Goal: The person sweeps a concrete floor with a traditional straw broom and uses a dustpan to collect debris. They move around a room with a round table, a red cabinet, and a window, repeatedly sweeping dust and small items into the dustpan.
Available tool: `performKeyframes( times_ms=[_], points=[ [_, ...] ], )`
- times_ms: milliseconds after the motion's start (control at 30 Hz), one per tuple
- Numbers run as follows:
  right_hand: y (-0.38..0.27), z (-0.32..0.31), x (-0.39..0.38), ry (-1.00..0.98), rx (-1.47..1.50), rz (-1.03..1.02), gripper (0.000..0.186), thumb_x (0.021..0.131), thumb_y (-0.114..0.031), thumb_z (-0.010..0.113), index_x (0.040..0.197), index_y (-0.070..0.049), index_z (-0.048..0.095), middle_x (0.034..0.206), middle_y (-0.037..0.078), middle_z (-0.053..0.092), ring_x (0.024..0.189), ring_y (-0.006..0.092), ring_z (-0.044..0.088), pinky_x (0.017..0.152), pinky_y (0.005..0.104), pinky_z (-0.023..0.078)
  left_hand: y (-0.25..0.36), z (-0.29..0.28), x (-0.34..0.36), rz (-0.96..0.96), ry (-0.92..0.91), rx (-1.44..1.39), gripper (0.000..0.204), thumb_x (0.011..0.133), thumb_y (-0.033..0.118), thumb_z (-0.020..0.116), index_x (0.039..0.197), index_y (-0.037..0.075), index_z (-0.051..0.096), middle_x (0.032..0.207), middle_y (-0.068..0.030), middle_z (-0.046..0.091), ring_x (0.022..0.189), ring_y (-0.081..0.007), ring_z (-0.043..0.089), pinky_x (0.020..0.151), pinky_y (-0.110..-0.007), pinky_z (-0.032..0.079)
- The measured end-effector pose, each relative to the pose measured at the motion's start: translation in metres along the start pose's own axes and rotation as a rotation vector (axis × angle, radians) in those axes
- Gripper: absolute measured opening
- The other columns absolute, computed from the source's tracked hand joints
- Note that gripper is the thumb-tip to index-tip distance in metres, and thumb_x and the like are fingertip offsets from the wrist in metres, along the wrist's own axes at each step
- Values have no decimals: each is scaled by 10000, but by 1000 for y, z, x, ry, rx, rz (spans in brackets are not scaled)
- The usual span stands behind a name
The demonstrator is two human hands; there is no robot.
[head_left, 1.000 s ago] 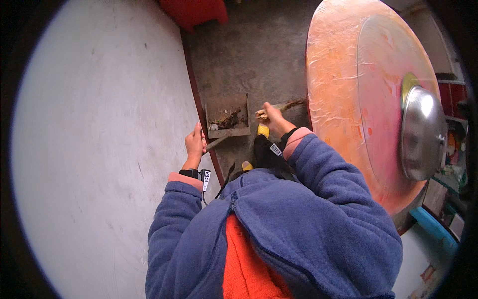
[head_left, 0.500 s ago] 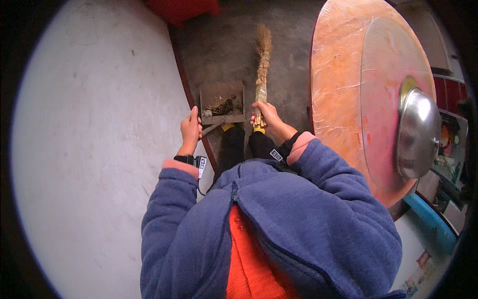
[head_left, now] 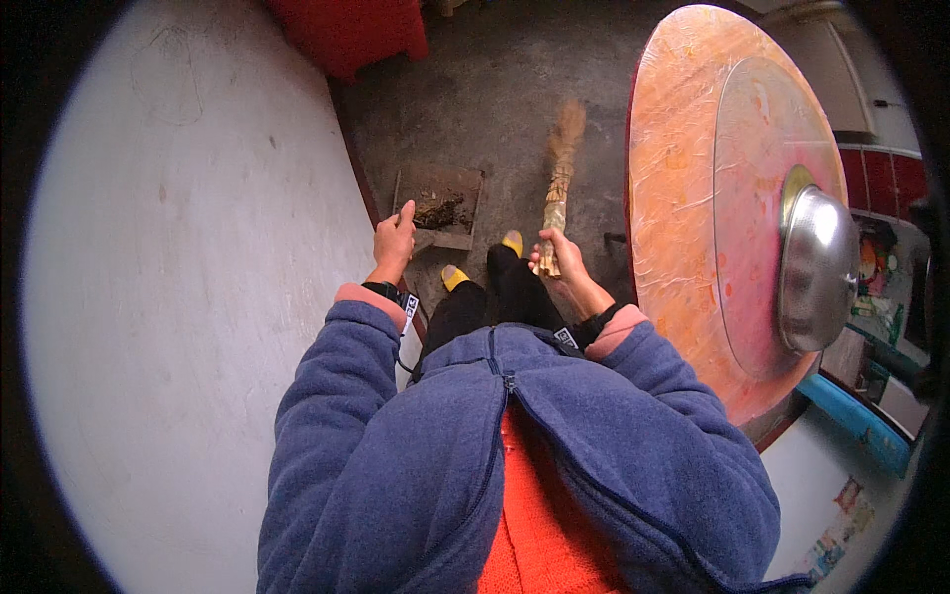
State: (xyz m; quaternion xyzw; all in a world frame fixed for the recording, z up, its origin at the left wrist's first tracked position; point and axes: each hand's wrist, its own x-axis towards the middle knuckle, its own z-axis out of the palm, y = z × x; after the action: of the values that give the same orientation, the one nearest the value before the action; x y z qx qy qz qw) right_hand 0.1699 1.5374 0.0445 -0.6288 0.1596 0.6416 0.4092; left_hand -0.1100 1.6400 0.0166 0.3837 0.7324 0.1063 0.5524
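My left hand (head_left: 393, 241) is closed round the handle of a metal dustpan (head_left: 465, 208) at the centre left, which holds dark debris and dry scraps. My right hand (head_left: 554, 252) grips the base of a short straw broom (head_left: 559, 173), which points away from me over the concrete floor, its bristles blurred. The broom is to the right of the dustpan, apart from it. My feet in yellow-toed footwear (head_left: 454, 276) show just below the dustpan, between my hands.
A white wall (head_left: 168, 317) fills the left side. A large round table (head_left: 673, 198) with a plastic cover and steel domed lid (head_left: 819, 262) stands close on my right. A red object (head_left: 351, 30) is at the top; a cluttered shelf (head_left: 881, 287) lies beyond the table.
The broom swung from lying sideways to pointing forward, then shifted rightward with my right hand. My left hand and the dustpan rose slightly in view, the hand moving a little rightward.
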Motion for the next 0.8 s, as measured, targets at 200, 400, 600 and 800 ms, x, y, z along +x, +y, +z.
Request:
performKeyframes(
  times_ms=[200,400,600,800],
  points=[
    [-36,1,102,265,100,-152,280,777,-185,571,854,72,493,652,169,546,494,289,570,445,404,518,-1,-4,44,21,36,37,578,845,587,498,593,66,497,444,-10,449,361,-115,435,381,-278,345],
    [-112,-25,196,241,2,-27,296,834,-261,498,781,27,541,651,146,583,480,267,557,440,366,491,10,9,72,-54,-18,-96,544,868,532,509,584,69,482,422,-13,420,336,-103,404,343,-260,313],
    [-102,7,230,258,-577,17,241,795,-221,584,890,-14,504,703,97,566,633,245,606,558,397,522,20,26,88,-95,52,-94,556,872,534,495,564,71,481,419,-20,416,339,-125,406,361,-283,328],
    [-109,31,183,-34,-987,-39,418,766,-267,634,1028,29,497,840,124,581,656,206,589,551,358,484,6,12,109,-168,116,-47,593,871,542,468,529,58,494,435,-37,454,372,-160,448,403,-334,358]
  ],
)
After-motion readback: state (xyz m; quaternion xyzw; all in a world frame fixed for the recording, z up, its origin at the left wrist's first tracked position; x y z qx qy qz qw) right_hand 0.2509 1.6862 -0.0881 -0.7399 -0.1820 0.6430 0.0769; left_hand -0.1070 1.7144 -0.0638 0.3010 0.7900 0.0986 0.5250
